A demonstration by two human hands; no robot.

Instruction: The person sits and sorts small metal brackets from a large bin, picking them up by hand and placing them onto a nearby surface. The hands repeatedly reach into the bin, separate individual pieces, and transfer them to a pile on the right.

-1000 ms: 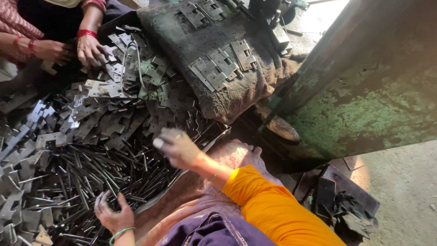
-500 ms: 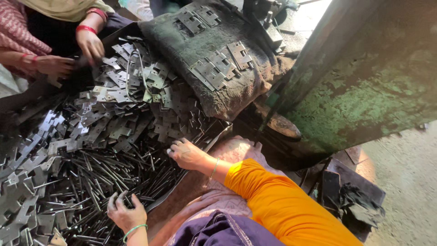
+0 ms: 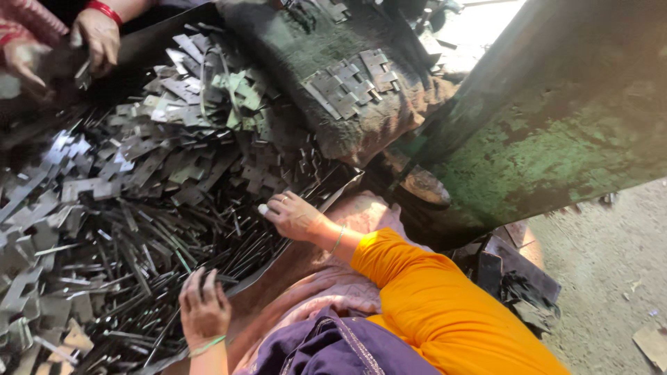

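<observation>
A big heap of grey metal hinge plates (image 3: 160, 160) and thin metal pins (image 3: 125, 264) fills the left half of the head view. My left hand (image 3: 203, 309), with a green bangle at the wrist, lies fingers apart on the pins near the heap's lower edge. My right hand (image 3: 295, 217), on an orange-sleeved arm, reaches to the heap's right edge. Its fingers are curled, and one pale-wrapped fingertip touches the plates. Whether it grips a piece is hidden.
Another person's hands (image 3: 97, 38), with a red bangle, handle plates at the top left. A dark sack (image 3: 333, 104) with several hinge plates on it lies behind the heap. At the right stands a worn green metal panel (image 3: 556, 132). Dark scrap (image 3: 507, 271) lies on the concrete floor.
My right hand has come down and toward me to the heap's edge. My left hand has shifted right onto the pins. The view has tilted slightly.
</observation>
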